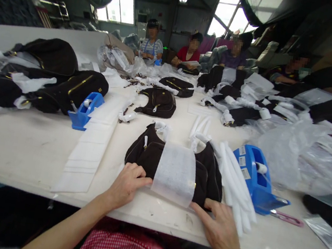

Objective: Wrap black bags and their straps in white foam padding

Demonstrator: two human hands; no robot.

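A dark brown handbag (pixel 146 154) lies in front of me near the table's front edge, its strap wrapped in white padding. Across its middle is a white foam sheet (pixel 175 173) that hangs over the lower side. My left hand (pixel 128 183) grips the bag's lower left part, fingers curled on the fabric and thumb reaching to the sheet's edge. At the lower right corner my right hand (pixel 219 218) holds the bag, one digit stretched to the sheet's bottom corner. What lies beneath my fingers is hidden.
A stack of white foam sheets (pixel 87 158) lies left, beside a blue tape dispenser (pixel 86 111). Right are white foam tubes (pixel 234 183), another blue dispenser (pixel 253 174) and a pink-handled cutter (pixel 288 218). More dark bags (pixel 158 101) and plastic wrap cover the far table, where several people sit.
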